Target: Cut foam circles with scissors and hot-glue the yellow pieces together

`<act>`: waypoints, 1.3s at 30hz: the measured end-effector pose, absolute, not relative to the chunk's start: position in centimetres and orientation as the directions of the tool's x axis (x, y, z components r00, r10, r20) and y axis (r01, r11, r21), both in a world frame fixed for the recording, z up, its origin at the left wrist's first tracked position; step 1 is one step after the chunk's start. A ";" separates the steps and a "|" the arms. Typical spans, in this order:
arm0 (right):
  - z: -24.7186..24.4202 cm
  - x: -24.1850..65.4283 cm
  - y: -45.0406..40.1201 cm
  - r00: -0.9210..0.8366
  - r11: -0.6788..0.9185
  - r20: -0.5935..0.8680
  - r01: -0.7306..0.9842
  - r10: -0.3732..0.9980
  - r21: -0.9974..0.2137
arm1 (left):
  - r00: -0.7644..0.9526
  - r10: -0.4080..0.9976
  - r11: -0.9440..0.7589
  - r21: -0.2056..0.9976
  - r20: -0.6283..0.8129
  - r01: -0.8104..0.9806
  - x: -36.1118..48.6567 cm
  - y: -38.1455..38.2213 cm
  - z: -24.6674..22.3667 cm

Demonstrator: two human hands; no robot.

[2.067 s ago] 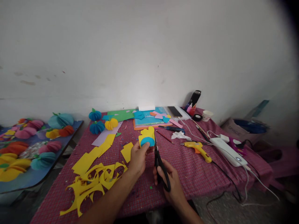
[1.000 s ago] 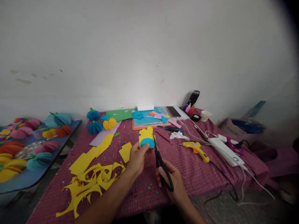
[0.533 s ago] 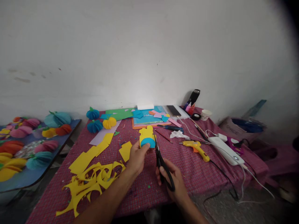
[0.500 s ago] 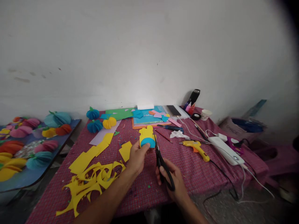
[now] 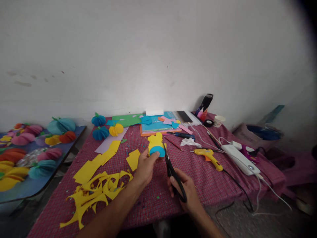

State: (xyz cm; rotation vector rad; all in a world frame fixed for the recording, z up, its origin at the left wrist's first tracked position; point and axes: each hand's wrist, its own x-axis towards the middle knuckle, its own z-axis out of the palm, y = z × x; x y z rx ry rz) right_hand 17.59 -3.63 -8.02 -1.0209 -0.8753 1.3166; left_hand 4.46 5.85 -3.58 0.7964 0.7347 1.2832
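Observation:
My left hand (image 5: pixel 146 166) pinches a piece of yellow paper (image 5: pixel 155 140) with a blue rounded paper piece (image 5: pixel 158 151) laid over it, the thumb pressing on the blue. In my right hand (image 5: pixel 185 190) is a pair of black scissors (image 5: pixel 170 170), fingers through the handles. Their blades point away from me and meet the right edge of the yellow paper. Yellow paper offcuts (image 5: pixel 99 191) lie in a tangle left of my left forearm. Close to my left hand rests a yellow paper square (image 5: pixel 133 159).
Yellow strips (image 5: pixel 95 163) and paper pumpkins (image 5: pixel 100 133) sit at left. A glue gun (image 5: pixel 209 158), power strip (image 5: pixel 240 159), phone (image 5: pixel 184 116), paper cup (image 5: pixel 219 121) and black bottle (image 5: pixel 207 100) stand at right, with cables between. A side table (image 5: pixel 61 153) holds more paper pumpkins.
Both hands keep their hold on paper and scissors. The scissors have shifted very slightly to the right, and the yellow paper shows a little more at its right side.

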 end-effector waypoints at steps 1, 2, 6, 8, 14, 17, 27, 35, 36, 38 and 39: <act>-8.0 17.7 -3.6 0.074 -0.027 -0.055 -0.335 0.996 -0.942 | 0.143 0.989 0.110 0.841 -0.039 -0.530 4.5 5.8 -3.6; -8.0 17.8 -3.7 0.069 -0.030 -0.056 -0.334 0.996 -0.942 | 0.146 0.988 0.117 0.839 -0.045 -0.531 4.5 5.8 -3.5; -7.7 18.3 -4.0 0.059 -0.047 -0.070 -0.329 0.996 -0.943 | 0.151 0.987 0.127 0.842 -0.054 -0.524 4.6 5.7 -3.6; -7.7 18.4 -4.1 0.062 -0.054 -0.078 -0.327 0.995 -0.943 | 0.149 0.987 0.128 0.844 -0.057 -0.522 4.6 5.7 -3.7; -7.9 18.5 -4.3 0.050 -0.063 -0.084 -0.320 0.995 -0.945 | 0.163 0.985 0.123 0.860 -0.046 -0.496 4.5 5.8 -4.2; -7.7 18.7 -4.3 0.038 -0.063 -0.080 -0.329 0.996 -0.942 | 0.172 0.984 0.128 0.856 -0.046 -0.501 4.5 5.9 -4.2; -6.8 19.9 -4.6 -0.018 -0.108 -0.109 -0.358 0.994 -0.927 | 0.239 0.968 0.173 0.881 -0.071 -0.440 4.3 5.8 -3.8; -6.6 20.2 -4.9 -0.021 -0.101 -0.100 -0.329 0.995 -0.939 | 0.271 0.960 0.187 0.877 -0.069 -0.442 4.3 5.8 -3.9; -6.7 20.1 -4.9 -0.019 -0.100 -0.100 -0.335 0.995 -0.937 | 0.274 0.959 0.192 0.874 -0.071 -0.446 4.3 5.8 -3.8; -6.9 19.9 -4.9 -0.013 -0.106 -0.108 -0.342 0.994 -0.934 | 0.279 0.958 0.199 0.867 -0.073 -0.457 4.3 5.7 -3.7; -7.0 19.8 -4.9 -0.009 -0.108 -0.111 -0.345 0.994 -0.933 | 0.281 0.957 0.202 0.864 -0.074 -0.462 4.3 5.7 -3.6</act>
